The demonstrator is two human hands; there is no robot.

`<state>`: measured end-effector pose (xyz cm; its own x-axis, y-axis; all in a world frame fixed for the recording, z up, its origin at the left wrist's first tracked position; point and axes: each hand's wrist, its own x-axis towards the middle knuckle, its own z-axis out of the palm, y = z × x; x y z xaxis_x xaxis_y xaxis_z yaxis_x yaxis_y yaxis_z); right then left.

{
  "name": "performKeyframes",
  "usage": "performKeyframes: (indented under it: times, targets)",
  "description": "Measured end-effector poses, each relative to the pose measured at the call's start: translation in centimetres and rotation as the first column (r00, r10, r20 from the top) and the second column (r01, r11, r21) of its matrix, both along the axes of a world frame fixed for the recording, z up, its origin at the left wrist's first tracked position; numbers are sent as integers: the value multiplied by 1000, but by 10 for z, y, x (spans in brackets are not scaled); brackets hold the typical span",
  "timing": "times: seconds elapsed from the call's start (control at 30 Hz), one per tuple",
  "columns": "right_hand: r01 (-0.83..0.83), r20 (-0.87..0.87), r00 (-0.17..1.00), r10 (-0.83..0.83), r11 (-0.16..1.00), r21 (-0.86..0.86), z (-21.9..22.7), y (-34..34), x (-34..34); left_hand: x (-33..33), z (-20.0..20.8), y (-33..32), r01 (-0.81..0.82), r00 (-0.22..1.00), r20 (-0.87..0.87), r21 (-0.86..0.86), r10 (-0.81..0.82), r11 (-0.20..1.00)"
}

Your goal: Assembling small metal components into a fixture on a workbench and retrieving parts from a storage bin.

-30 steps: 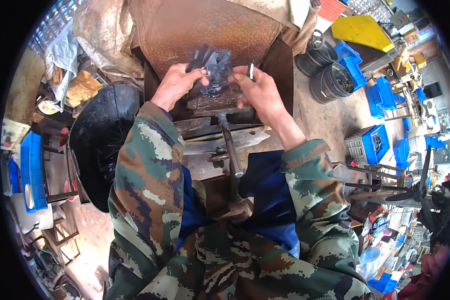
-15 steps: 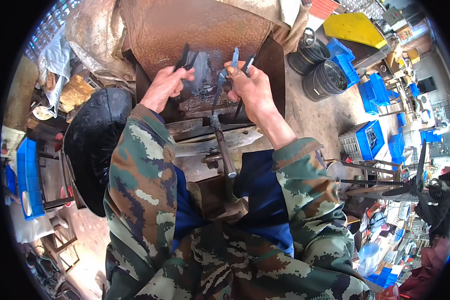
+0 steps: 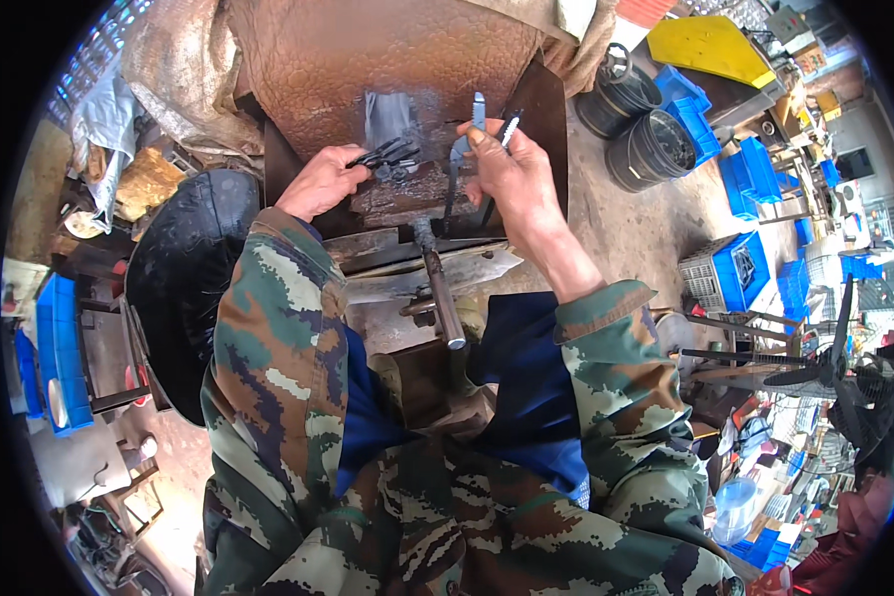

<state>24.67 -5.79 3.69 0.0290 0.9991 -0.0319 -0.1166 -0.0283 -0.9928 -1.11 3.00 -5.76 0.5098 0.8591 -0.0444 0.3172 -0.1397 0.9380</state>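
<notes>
My left hand (image 3: 323,183) reaches in from the left, its fingers closed at the end of a dark pronged metal piece (image 3: 385,154). That piece lies low over a rusty block (image 3: 399,202), beside other small dark parts that I cannot tell apart. My right hand (image 3: 520,184) is closed on a slim blue-grey metal tool (image 3: 479,107), whose narrow end sticks up past the thumb and whose long lower part points down. A dark strip with a light toothed edge (image 3: 510,127) also shows beside the fingers; whether it belongs to the same tool, I cannot tell.
In front of me a metal bar (image 3: 441,298) juts toward my lap from the block. A brown crackled sheet (image 3: 387,50) rises behind. On the left sits a black padded seat (image 3: 194,288); black buckets (image 3: 646,156), blue bins (image 3: 740,273) and a fan (image 3: 829,368) stand to the right.
My left hand has lowered the dark pronged piece, from raised to lying near the block. My right hand has shifted slightly right, still gripping the blue-grey tool.
</notes>
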Motion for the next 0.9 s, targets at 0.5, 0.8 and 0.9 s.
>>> performKeyframes:
  times: [0.5,0.8,0.9]
  targets:
    - [-50,-233,972,24,993,-106,9,-5,8,2,12,-7,1,993,-116,96,10,995]
    - [-18,-289,957,-37,982,-187,16,-6,14,8,26,-11,54,981,-195,325,11,944]
    - [13,-343,934,-104,966,-258,19,-7,15,17,47,-17,63,941,-330,391,76,918]
